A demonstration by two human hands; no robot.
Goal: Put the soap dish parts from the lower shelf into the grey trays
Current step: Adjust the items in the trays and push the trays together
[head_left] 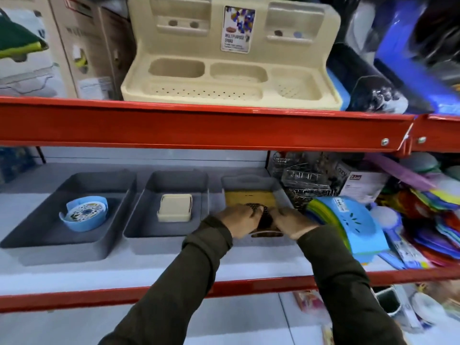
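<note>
Three grey trays sit along the lower shelf (174, 260), one kind per tray. The right tray (249, 181), at 3 o'clock of the cream dish's tray (154, 195), leaves little room. Left hand (235, 217) and right hand (290, 220) both grasp a dark perforated soap dish part (261, 215) over it.

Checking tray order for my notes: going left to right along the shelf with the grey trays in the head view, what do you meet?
Grey tray with blue round dish → grey tray with cream square dish → grey tray with yellow part, both hands over it → wire racks → blue dish stack.
</note>
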